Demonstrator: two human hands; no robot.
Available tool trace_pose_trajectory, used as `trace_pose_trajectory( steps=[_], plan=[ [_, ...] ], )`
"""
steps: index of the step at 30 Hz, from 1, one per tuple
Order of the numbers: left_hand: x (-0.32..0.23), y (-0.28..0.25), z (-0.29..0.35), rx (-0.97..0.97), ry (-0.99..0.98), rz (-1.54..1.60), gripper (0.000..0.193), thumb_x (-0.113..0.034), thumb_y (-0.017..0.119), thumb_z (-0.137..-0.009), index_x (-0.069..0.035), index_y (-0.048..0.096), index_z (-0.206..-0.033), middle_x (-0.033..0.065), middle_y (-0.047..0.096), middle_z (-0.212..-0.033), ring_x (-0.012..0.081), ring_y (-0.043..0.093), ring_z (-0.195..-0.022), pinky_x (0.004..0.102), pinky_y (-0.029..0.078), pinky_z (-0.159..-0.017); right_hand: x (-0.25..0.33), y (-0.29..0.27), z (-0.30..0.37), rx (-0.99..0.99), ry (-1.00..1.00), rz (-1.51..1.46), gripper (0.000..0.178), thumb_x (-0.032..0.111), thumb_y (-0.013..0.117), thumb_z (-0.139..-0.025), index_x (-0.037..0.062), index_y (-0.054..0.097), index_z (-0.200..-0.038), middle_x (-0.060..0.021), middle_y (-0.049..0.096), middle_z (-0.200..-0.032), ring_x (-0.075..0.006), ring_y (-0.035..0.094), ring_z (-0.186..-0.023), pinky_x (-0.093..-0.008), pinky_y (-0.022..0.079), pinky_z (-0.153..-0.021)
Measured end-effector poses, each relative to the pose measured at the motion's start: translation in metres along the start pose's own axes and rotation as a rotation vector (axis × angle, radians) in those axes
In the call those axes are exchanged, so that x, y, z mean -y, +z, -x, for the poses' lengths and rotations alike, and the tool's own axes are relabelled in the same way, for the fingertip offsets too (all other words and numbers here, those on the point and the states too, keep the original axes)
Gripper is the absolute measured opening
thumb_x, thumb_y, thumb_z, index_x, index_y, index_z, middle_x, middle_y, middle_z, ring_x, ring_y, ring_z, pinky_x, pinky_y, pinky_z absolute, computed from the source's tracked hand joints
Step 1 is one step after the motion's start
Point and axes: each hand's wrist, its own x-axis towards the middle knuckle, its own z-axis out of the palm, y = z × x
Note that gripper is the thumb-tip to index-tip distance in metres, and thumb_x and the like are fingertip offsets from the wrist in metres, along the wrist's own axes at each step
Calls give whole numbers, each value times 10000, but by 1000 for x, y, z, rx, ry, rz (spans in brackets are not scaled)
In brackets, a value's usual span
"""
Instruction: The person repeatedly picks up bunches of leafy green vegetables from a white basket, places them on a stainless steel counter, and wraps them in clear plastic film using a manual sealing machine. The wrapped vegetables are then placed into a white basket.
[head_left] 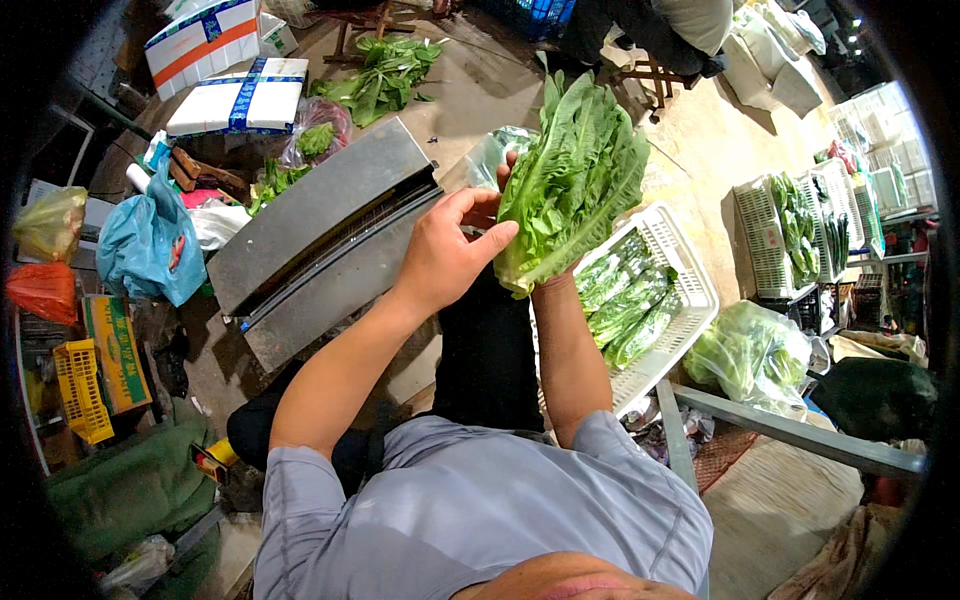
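A head of leafy green lettuce (575, 180), like romaine, is held up in front of me with its pale base toward me. My right hand (508, 168) supports it from behind. Most of that hand is hidden by the leaves, with some fingertips showing at the left edge. My left hand (450, 245) is at the left side of the lettuce, thumb and fingers apart, the thumb at the leaves near the base. Below the lettuce, a white plastic crate (690, 290) holds several bagged green vegetables (630, 305). Clear plastic film (490, 155) shows behind my left hand.
A grey metal unit with a dark slot (330, 180) stands at my left. Loose greens (385, 80) lie on the floor ahead, near white foam boxes (250, 95). At right are more vegetable crates (765, 240), a bag of greens (750, 355) and a metal rail (800, 430).
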Motion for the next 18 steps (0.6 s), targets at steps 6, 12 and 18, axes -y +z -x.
trace_pose_trajectory(
  steps=[6, 12, 18],
  plan=[
    [11, 5, -8, -58, -7, 26, 279, -165, 771, -885, 24, 705, -1079, 88, 738, -917, 141, 694, -831, 296, 552, -759, 6, -45, 12, -190, -87, 87, 739, 594, 576, -956, 68, 510, -1470, -214, 577, -1413, -432, 583, -1245, -577, 495, -1057],
    [5, 4, -7, -30, -64, 21, 310, -191, 800, -856, 24, 699, -1055, 92, 737, -917, 153, 698, -824, 300, 550, -753, 1, -57, 10, -126, -2, -1, 765, 592, 587, -943, 42, 492, -1466, -262, 567, -1400, -436, 584, -1240, -556, 507, -1049],
    [8, 14, -5, -62, 21, -127, 460, -172, 862, -813, -16, 615, -1167, 44, 679, -1012, 120, 644, -879, 285, 548, -805, 0, -38, 13, -125, 32, -32, 798, 614, 583, -931, 38, 475, -1473, -267, 576, -1367, -433, 588, -1223, -561, 488, -1063]
  ],
)
